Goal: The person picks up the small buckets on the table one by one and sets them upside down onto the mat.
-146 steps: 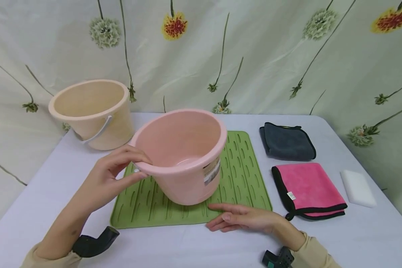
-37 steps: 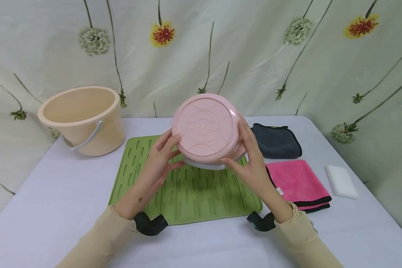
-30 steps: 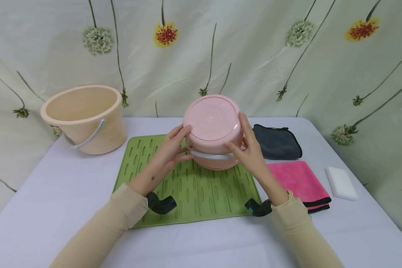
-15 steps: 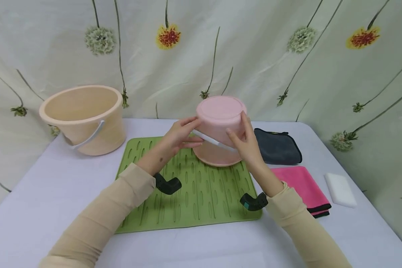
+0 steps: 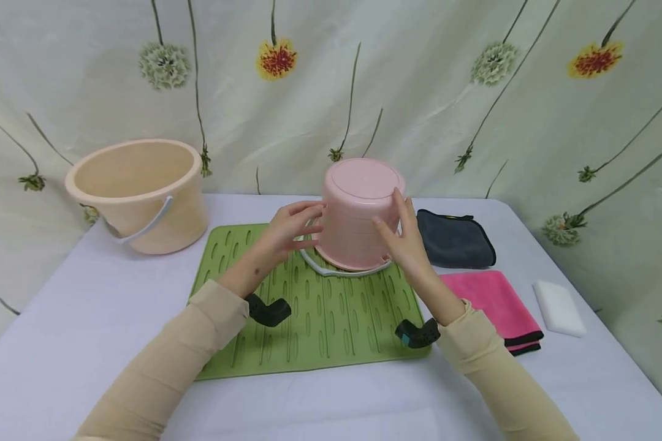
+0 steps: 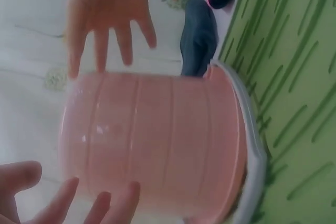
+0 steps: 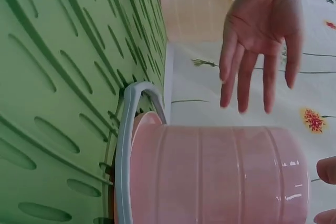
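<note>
A pink bucket [image 5: 358, 214] stands upside down on the far right part of a green ribbed drying mat [image 5: 320, 331], its round base facing up. Its pale grey handle [image 5: 331, 271] lies down on the mat around the near side of the rim. My left hand [image 5: 296, 229] hovers at the bucket's left side, fingers spread and pointing toward the wall. On the opposite side, my right hand [image 5: 405, 236] has its fingers extended along the upper wall. In the right wrist view, a gap shows between the left hand [image 7: 262, 35] and the bucket [image 7: 220, 177].
A cream bucket [image 5: 143, 202] with a grey handle stands upright at the back left. To the right lie a folded dark grey cloth [image 5: 456, 240], a folded pink cloth [image 5: 496, 306] and a white block [image 5: 559, 308]. A flowered curtain hangs behind the table.
The pink bucket, first upright and gripped at its rim by my left hand, has been turned over and set down on the mat. The handle has dropped and both hands have loosened from it.
</note>
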{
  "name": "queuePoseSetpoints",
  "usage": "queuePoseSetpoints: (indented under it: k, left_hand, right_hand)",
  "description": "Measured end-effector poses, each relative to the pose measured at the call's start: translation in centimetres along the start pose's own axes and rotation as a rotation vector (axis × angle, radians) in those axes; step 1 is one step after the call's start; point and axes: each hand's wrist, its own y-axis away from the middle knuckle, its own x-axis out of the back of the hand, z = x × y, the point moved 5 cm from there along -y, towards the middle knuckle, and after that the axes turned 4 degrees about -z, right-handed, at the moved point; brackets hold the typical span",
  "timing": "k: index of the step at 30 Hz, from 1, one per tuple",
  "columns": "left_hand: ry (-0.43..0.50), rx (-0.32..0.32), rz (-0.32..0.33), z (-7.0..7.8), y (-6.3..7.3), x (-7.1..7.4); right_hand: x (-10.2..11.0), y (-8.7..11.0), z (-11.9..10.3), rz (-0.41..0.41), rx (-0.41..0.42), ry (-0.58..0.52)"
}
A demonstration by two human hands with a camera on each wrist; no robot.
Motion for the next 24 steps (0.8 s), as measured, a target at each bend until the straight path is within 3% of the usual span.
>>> queuePoseSetpoints:
  k: [6, 9, 11, 13, 17, 19, 21, 24]
  left_hand:
    - [0.028, -0.024, -0.006, -0.6, 1.4, 3.4]
    - [0.001, -0.057, -0.010, -0.2, 2.8, 5.3]
    - [-0.010, -0.083, -0.007, 0.2, 3.8, 6.6]
    - [-0.019, -0.108, -0.004, 0.5, 4.9, 7.8]
    - [0.029, -0.169, 0.008, 1.2, 6.5, 10.0]
    - [0.073, -0.201, 0.010, 1.5, 7.1, 10.9]
    - [0.104, -0.230, 0.009, 1.6, 7.7, 11.7]
    - [0.163, -0.256, -0.006, 1.6, 8.3, 12.9]
  right_hand:
    - [0.9, 1.6, 0.6, 0.101, 0.077, 0.028]
    - [0.8, 2.6, 1.3, 0.086, 0.135, -0.023]
    - [0.2, 3.1, 2.1, 0.014, 0.147, 0.002]
    - [-0.9, 3.4, 3.0, -0.109, 0.139, 0.089]
    - [-3.1, 4.1, 4.6, -0.391, 0.139, 0.378]
    - [-4.0, 4.4, 5.1, -0.491, 0.153, 0.474]
    - [-4.6, 4.6, 5.2, -0.539, 0.152, 0.540]
    - [-5.1, 4.7, 5.2, -0.548, 0.153, 0.606]
